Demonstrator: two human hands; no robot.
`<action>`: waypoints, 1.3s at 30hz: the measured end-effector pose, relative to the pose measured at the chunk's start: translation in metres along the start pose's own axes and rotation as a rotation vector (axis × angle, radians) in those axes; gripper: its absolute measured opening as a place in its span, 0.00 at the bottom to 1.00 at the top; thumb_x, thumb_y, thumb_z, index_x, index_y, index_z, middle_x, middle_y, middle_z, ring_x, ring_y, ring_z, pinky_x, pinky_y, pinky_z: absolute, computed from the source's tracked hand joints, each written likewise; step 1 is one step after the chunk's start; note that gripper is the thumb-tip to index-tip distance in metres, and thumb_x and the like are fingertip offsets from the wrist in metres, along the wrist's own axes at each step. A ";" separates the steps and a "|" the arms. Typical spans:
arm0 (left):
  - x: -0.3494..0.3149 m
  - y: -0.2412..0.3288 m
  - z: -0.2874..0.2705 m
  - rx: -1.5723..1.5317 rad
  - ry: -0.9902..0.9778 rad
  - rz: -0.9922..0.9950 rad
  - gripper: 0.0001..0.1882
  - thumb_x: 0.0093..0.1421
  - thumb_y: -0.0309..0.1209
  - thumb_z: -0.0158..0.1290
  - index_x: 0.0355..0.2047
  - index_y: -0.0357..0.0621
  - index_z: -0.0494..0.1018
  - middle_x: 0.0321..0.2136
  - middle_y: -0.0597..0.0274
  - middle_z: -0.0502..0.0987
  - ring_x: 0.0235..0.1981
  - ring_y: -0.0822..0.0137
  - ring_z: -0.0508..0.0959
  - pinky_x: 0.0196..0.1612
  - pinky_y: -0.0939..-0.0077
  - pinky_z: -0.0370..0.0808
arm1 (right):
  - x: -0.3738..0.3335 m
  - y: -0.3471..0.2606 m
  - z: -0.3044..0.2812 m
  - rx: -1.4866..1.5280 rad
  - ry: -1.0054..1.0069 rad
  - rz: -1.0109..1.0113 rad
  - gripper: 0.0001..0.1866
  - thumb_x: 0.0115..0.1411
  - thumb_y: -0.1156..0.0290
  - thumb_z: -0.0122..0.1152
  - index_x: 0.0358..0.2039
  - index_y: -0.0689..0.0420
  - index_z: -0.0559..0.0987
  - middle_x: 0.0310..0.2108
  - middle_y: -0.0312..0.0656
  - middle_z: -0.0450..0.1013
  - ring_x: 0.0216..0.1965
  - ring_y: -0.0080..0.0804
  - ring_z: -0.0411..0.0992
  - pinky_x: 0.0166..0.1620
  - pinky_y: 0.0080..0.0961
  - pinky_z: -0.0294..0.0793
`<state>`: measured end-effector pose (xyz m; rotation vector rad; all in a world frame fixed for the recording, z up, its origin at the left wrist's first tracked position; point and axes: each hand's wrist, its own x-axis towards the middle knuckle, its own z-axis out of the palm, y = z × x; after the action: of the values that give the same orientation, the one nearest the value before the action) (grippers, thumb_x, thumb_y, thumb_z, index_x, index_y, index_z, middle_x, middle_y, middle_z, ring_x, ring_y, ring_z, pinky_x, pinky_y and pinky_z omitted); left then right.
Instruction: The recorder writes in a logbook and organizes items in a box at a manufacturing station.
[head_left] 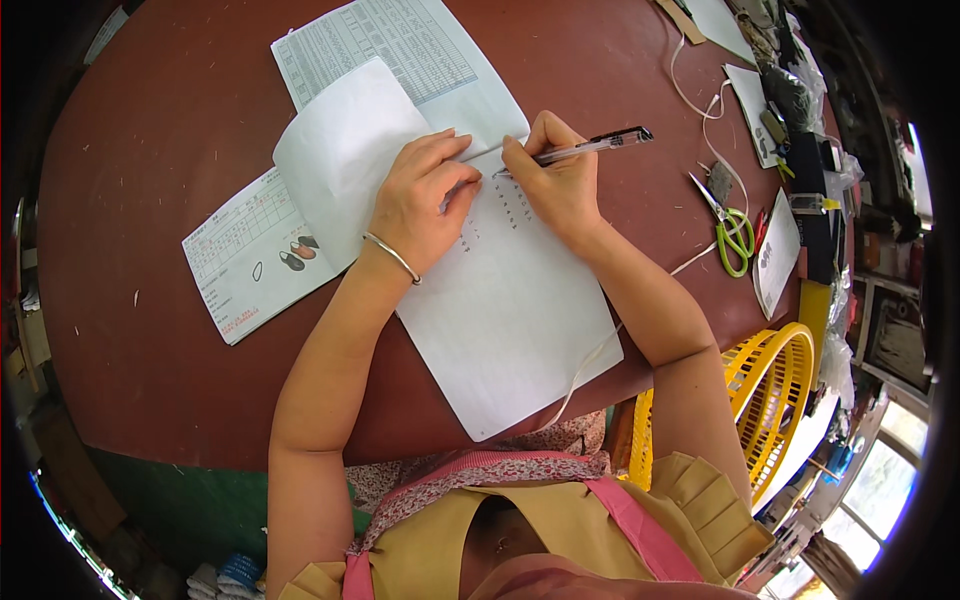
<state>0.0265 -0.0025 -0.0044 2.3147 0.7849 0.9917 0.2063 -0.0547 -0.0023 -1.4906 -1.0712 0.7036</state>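
My right hand (pixel 553 180) grips a clear pen (pixel 610 141) with a black cap on its upper end, and the tip meets a white sheet (pixel 520 320). Short columns of small handwriting stand near the sheet's upper part. My left hand (pixel 425 195), with a silver bangle (pixel 393 257) at the wrist, rests on the paper left of the writing, its fingers bent and apart. Beside it, a blank page (pixel 345 150) curls up over a printed form with shoe pictures (pixel 255 260). Another printed table sheet (pixel 385 50) lies beyond my hands.
On the brown-red table (pixel 150 200), green-handled scissors (pixel 737 240) lie to the right, near a white cord (pixel 690 100) and some cards (pixel 777 255). A yellow plastic basket (pixel 775 390) stands at the table's right edge. Clutter lines the far right.
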 end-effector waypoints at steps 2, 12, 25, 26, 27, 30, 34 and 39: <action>0.000 0.000 0.000 0.002 0.000 0.000 0.07 0.53 0.20 0.64 0.32 0.42 0.81 0.49 0.59 0.81 0.56 0.55 0.77 0.55 0.65 0.76 | 0.001 -0.006 0.000 -0.051 0.003 0.003 0.19 0.60 0.78 0.65 0.20 0.56 0.62 0.17 0.28 0.61 0.21 0.12 0.56 0.23 0.20 0.58; 0.002 -0.002 0.002 -0.022 0.011 0.062 0.06 0.54 0.19 0.62 0.32 0.40 0.79 0.49 0.54 0.80 0.54 0.51 0.78 0.55 0.62 0.76 | -0.075 -0.108 -0.012 0.339 -0.425 -0.953 0.17 0.58 0.63 0.68 0.50 0.39 0.83 0.24 0.33 0.70 0.20 0.30 0.66 0.21 0.27 0.62; 0.002 0.000 0.000 0.014 -0.001 0.050 0.06 0.53 0.18 0.62 0.31 0.41 0.79 0.49 0.55 0.80 0.55 0.50 0.77 0.54 0.62 0.77 | -0.059 -0.106 -0.021 -0.022 -0.294 -0.847 0.15 0.57 0.71 0.71 0.46 0.44 0.84 0.26 0.38 0.75 0.21 0.26 0.70 0.22 0.23 0.66; 0.002 -0.001 0.000 0.005 0.007 0.076 0.06 0.53 0.18 0.62 0.31 0.41 0.79 0.49 0.55 0.80 0.55 0.50 0.77 0.54 0.62 0.77 | -0.054 -0.103 -0.025 -0.119 -0.353 -0.417 0.11 0.58 0.72 0.71 0.41 0.58 0.83 0.29 0.44 0.78 0.24 0.29 0.77 0.23 0.24 0.71; 0.004 -0.002 0.001 0.100 -0.012 0.097 0.07 0.52 0.18 0.62 0.31 0.41 0.79 0.49 0.55 0.80 0.54 0.50 0.77 0.54 0.61 0.77 | -0.045 -0.095 -0.018 0.140 -0.212 -0.213 0.09 0.59 0.70 0.71 0.35 0.59 0.80 0.27 0.42 0.78 0.23 0.26 0.76 0.23 0.22 0.70; 0.001 0.000 -0.001 -0.013 -0.003 0.002 0.07 0.52 0.18 0.63 0.31 0.41 0.79 0.48 0.56 0.80 0.54 0.51 0.77 0.54 0.61 0.77 | -0.007 -0.066 -0.016 0.316 -0.082 0.116 0.14 0.59 0.69 0.74 0.27 0.58 0.74 0.25 0.37 0.76 0.22 0.18 0.72 0.22 0.18 0.68; 0.002 0.000 0.000 -0.026 -0.005 0.001 0.07 0.52 0.20 0.64 0.32 0.42 0.81 0.48 0.57 0.80 0.54 0.52 0.77 0.54 0.63 0.77 | 0.004 -0.029 -0.010 -0.003 0.021 0.185 0.23 0.57 0.68 0.76 0.20 0.54 0.66 0.18 0.31 0.68 0.21 0.12 0.63 0.21 0.16 0.61; 0.002 0.001 0.000 0.006 0.014 0.037 0.08 0.52 0.20 0.63 0.32 0.45 0.83 0.47 0.58 0.80 0.53 0.53 0.77 0.54 0.63 0.77 | -0.005 -0.011 0.000 -0.039 0.032 -0.003 0.24 0.59 0.71 0.74 0.18 0.54 0.63 0.16 0.27 0.63 0.21 0.11 0.57 0.22 0.17 0.57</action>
<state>0.0278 -0.0016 -0.0030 2.3373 0.7543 1.0244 0.2020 -0.0598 0.0077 -1.5284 -1.0677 0.6579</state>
